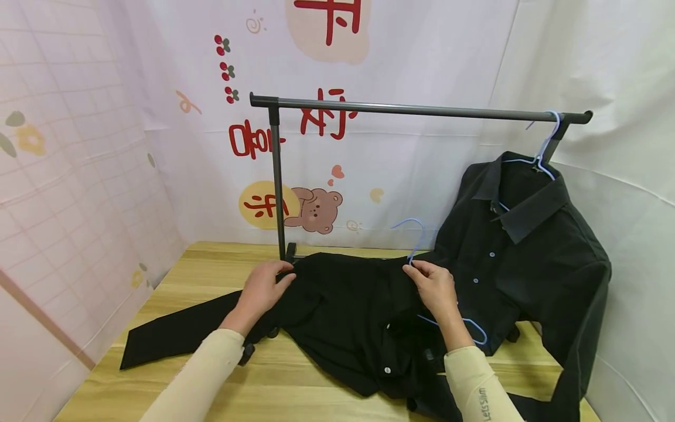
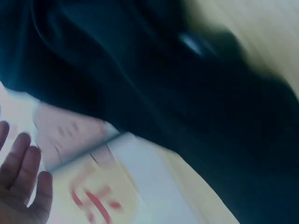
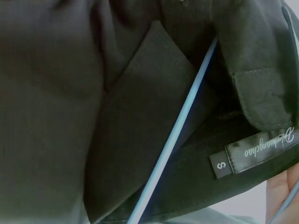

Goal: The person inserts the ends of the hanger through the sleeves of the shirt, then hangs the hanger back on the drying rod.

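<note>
A black shirt (image 1: 343, 310) is held up over the table, one sleeve stretched out to the left. My right hand (image 1: 435, 287) pinches a blue wire hanger (image 1: 420, 234) at the base of its hook, beside the collar. In the right wrist view the hanger's arm (image 3: 170, 140) runs inside the neck opening, near a size label (image 3: 221, 164). My left hand (image 1: 266, 284) is at the shirt's left shoulder, thumb and fingers apart; the left wrist view shows its fingers (image 2: 23, 163) extended beside the cloth.
A dark metal clothes rack (image 1: 395, 109) stands at the back of the wooden table (image 1: 158, 387). Another black shirt (image 1: 538, 252) hangs from the rack's right end on a blue hanger (image 1: 551, 135). Behind is a printed white curtain (image 1: 422, 58).
</note>
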Action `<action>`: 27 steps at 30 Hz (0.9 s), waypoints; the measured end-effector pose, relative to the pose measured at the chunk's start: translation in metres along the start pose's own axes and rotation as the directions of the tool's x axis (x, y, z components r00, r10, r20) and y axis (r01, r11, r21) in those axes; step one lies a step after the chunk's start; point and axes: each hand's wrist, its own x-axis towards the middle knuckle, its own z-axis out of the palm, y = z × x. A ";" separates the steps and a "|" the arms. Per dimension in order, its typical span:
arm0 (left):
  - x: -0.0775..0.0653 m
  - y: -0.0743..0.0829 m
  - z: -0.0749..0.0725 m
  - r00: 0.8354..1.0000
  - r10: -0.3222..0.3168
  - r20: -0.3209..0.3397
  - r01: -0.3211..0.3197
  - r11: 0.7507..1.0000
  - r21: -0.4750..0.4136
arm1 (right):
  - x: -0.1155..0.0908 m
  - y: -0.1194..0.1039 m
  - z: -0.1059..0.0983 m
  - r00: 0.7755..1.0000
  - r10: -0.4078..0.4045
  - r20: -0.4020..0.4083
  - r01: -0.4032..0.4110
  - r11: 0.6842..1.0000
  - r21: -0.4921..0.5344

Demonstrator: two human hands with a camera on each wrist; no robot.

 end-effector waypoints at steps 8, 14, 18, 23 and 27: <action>0.024 0.072 0.040 0.988 0.148 0.043 -0.142 0.982 -0.122 | -0.006 -0.016 0.022 0.991 -0.095 0.094 0.095 0.995 0.005; 0.024 0.101 0.060 0.973 0.186 0.133 -0.160 0.970 -0.185 | -0.011 -0.027 0.039 0.965 -0.192 0.181 0.189 0.981 0.034; 0.017 0.099 0.065 0.984 0.127 0.128 -0.100 0.976 -0.194 | -0.014 -0.031 0.047 0.949 -0.222 0.223 0.221 0.975 0.030; 0.012 0.088 0.061 0.989 0.099 0.107 -0.072 0.970 -0.231 | -0.019 -0.034 0.052 0.948 -0.182 0.260 0.207 0.976 -0.071; 0.014 0.074 0.054 0.994 0.058 0.095 -0.029 0.959 -0.282 | -0.020 -0.030 0.050 0.964 -0.142 0.226 0.191 0.959 -0.211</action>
